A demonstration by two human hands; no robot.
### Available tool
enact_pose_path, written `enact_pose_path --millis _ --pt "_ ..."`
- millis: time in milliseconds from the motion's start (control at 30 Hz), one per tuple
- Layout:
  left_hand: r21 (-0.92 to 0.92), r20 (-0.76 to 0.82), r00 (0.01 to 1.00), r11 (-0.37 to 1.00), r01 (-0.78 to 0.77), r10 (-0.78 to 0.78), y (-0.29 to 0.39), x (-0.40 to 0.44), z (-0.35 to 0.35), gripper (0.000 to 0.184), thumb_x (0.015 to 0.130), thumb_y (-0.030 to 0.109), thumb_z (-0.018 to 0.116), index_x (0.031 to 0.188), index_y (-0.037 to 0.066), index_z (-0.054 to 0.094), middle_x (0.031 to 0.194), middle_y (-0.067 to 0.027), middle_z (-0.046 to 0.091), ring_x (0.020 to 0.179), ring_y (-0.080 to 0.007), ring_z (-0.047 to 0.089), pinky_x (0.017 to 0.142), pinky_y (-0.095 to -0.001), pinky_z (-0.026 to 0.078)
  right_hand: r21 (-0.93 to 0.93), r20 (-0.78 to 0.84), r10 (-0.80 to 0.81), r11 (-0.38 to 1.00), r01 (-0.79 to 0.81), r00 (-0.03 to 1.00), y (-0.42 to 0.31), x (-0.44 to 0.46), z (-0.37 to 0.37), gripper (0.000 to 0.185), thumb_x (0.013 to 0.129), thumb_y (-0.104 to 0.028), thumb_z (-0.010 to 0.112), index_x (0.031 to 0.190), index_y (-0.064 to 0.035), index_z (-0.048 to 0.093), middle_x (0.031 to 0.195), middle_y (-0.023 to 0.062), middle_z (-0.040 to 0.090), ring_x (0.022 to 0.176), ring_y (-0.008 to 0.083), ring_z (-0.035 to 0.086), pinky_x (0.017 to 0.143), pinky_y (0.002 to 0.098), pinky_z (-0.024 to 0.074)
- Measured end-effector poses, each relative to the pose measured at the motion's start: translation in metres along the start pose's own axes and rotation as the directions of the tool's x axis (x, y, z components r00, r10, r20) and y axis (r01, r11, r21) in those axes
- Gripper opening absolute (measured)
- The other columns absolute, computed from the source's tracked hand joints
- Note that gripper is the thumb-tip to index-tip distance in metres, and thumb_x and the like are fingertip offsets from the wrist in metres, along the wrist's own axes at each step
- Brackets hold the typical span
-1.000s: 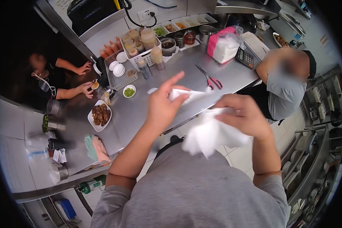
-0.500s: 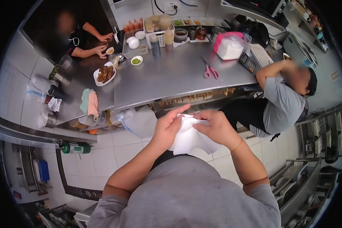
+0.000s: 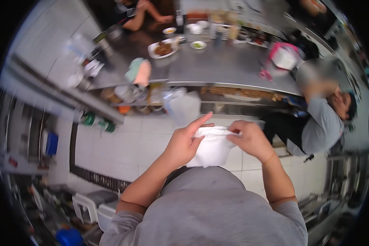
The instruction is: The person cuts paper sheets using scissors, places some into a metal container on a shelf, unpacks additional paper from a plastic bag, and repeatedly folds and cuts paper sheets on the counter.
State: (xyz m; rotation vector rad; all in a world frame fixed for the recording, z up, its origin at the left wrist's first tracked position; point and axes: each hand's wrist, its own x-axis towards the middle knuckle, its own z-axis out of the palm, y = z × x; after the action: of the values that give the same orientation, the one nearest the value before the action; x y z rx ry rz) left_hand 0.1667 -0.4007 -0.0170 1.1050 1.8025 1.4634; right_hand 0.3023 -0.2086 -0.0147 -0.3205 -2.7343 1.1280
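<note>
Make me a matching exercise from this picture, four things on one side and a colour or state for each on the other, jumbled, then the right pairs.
Column one
1. White sheet
2. Scissors
3. Serving dish
4. Cloth bundle

Column two
A. Pale green and peach
B. Filled with brown food
C. Held between the left hand and the right hand
D. Pink-handled

Right pairs: 1-C, 2-D, 3-B, 4-A.
</note>
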Motion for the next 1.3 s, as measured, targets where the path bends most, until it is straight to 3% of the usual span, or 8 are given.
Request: enact_pose_path --millis 167,267,500,700,867,967,1200,1300 --pt "0.175 -0.038 0.999 0.984 0.033 -0.027 -0.002 -0.095 -0.111 0.061 0.078 -0.014 0.046 0.134 0.007 0.049 0.115 -0.012 0.066 0.108 -0.0202 0.061 0.093 -0.029 0.045 0.15 -0.051 -0.415 0.896 0.418 0.908 -0.114 0.062 0.102 0.03 0.075 -0.016 0.072 0.099 0.0003 0.063 0.091 0.0171 0.065 0.082 0.0338 0.061 0.073 0.0369 0.0478" --pt "0.158 -0.305 0.951 0.982 0.1 -0.048 -0.008 -0.162 -0.177 0.057 0.078 -0.008 0.055 0.132 0.006 0.05 0.113 -0.0145 0.064 0.109 -0.023 0.06 0.094 -0.0314 0.045 0.295 0.436 -0.397 0.911 0.289 0.808 -0.168 0.105 0.174 0.028 0.077 -0.012 0.073 0.099 0.0023 0.063 0.082 0.0098 0.066 0.074 0.0203 0.061 0.071 0.0292 0.0471" --pt "0.061 -0.536 0.737 0.852 0.52 -0.411 -0.041 -0.305 -0.277 0.056 0.076 0.005 0.068 0.127 0.001 0.046 0.108 -0.0193 0.062 0.099 -0.031 0.061 0.089 -0.0363 0.047 0.479 0.61 -0.438 0.867 0.133 0.66 -0.29 0.172 0.297 0.019 0.079 -0.013 0.068 0.09 0.0022 0.064 0.071 0.0115 0.064 0.063 0.0126 0.054 0.061 0.0289 0.0447" --pt "-0.204 -0.643 0.661 0.918 0.339 -0.387 -0.068 -0.363 -0.341 0.066 0.072 0.022 0.078 0.127 0.001 0.049 0.116 -0.0173 0.061 0.106 -0.0228 0.058 0.092 -0.0345 0.044 0.444 0.705 -0.602 0.787 0.429 0.375 -0.375 0.215 0.4 0.021 0.074 -0.01 0.073 0.09 0.002 0.066 0.078 0.0042 0.066 0.068 0.0126 0.058 0.064 0.0276 0.0474" --pt "-0.396 -0.774 0.434 0.887 0.236 -0.461 -0.102 -0.386 -0.417 0.041 0.08 0.009 0.07 0.117 -0.002 0.058 0.108 -0.0099 0.066 0.094 -0.0175 0.062 0.084 -0.0316 0.048 0.733 0.671 -0.613 0.633 -0.249 0.417 -0.364 0.317 0.524 0.049 0.083 -0.031 0.069 0.119 0.0002 0.058 0.107 0.0101 0.065 0.095 0.0251 0.063 0.084 0.0359 0.0514" --pt "-0.508 -0.82 0.331 0.86 -0.043 -0.467 -0.124 -0.402 -0.458 0.039 0.086 0.013 0.064 0.121 -0.002 0.056 0.114 -0.0084 0.064 0.1 -0.0166 0.06 0.089 -0.0318 0.047 0.325 0.852 -0.509 0.337 -0.884 0.119 -0.398 0.332 0.576 0.082 0.085 -0.064 0.052 0.137 -0.0025 0.041 0.132 0.0148 0.052 0.117 0.0314 0.053 0.099 0.0443 0.044" --pt "-0.396 -0.918 -0.091 0.885 0.245 -0.385 -0.169 -0.473 -0.553 0.043 0.092 0.022 0.059 0.129 0.001 0.053 0.123 -0.0091 0.061 0.111 -0.0163 0.056 0.094 -0.0305 0.045 0.292 0.712 -0.629 0.67 -0.682 -0.314 -0.528 0.374 0.712 0.107 0.073 -0.085 0.036 0.146 -0.0067 0.029 0.149 0.0117 0.033 0.136 0.0315 0.034 0.112 0.0487 0.0257" --pt "-0.36 -0.91 -0.153 0.918 -0.167 -0.385 -0.155 -0.501 -0.573 0.042 0.092 0.021 0.058 0.128 0.0 0.054 0.124 -0.0093 0.06 0.111 -0.0155 0.056 0.094 -0.0303 0.045 -0.007 0.716 -0.538 0.63 -0.776 -0.444 -0.59 0.361 0.768 0.111 0.073 -0.086 0.032 0.147 -0.0029 0.023 0.15 0.0124 0.031 0.137 0.0321 0.031 0.113 0.048 0.0222"
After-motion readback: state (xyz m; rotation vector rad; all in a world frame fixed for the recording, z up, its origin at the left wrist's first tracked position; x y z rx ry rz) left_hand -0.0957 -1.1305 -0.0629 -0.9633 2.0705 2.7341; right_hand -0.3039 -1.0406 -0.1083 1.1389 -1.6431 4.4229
